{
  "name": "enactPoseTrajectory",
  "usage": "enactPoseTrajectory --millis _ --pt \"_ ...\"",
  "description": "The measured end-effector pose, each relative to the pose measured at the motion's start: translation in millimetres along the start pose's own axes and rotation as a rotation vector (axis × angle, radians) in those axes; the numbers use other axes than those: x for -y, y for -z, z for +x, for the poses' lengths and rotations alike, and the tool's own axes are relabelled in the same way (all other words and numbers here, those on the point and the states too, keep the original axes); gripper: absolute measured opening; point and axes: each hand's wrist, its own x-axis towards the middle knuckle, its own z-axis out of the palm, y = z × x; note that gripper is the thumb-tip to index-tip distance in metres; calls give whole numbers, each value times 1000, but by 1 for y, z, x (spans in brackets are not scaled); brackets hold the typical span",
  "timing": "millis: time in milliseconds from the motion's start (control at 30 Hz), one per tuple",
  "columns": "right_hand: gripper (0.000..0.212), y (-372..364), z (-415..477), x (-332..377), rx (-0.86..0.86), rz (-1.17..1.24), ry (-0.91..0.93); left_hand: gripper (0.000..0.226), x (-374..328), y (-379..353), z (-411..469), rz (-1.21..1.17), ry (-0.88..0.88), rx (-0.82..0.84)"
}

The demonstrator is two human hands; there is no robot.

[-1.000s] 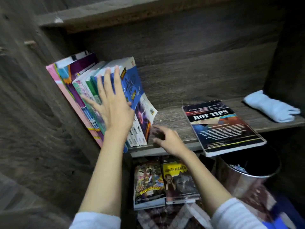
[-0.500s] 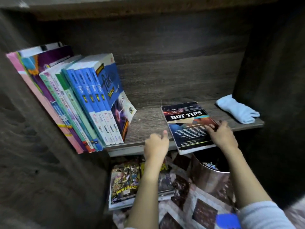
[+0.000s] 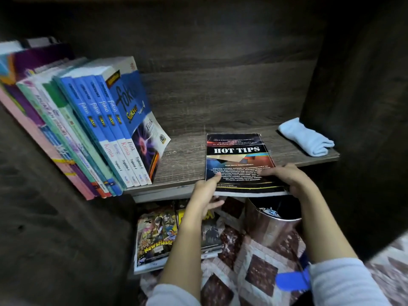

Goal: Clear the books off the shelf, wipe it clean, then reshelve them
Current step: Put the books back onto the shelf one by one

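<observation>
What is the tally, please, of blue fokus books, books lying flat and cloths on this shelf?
Blue fokus books, leaning in the row: 4
Books lying flat, the HOT TIPS book: 1
Light blue cloth, folded: 1
Total: 6

The fine print on the HOT TIPS book (image 3: 238, 160) is too blurred for you to read, and its near right corner is hidden under your right hand (image 3: 294, 181). The leaning books (image 3: 88, 129) at the far left run off the picture's left edge, their outermost spines smeared past reading. Your left forearm (image 3: 183, 244) covers most of the yellow comic (image 3: 210, 235) below the shelf (image 3: 187, 164). The metal bin (image 3: 269, 226) is half hidden behind the book; what lies inside is too small to tell. The blue shape (image 3: 291, 281) at the near right is only a blur.
</observation>
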Motion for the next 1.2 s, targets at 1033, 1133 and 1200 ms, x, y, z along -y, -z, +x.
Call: enactPoseTrajectory --millis 1033,1133,1200 --pt "57 -177 -89 25 -309 -97 1250 41 -113 87 -89 27 -980 -512" --pt "63 -211 -94 8 -212 -152 1302 63 -119 93 -93 33 -1068 -432" --pt "70 -228 -96 -1 -179 -206 1325 77 -118 101 -90 193 -1129 -501"
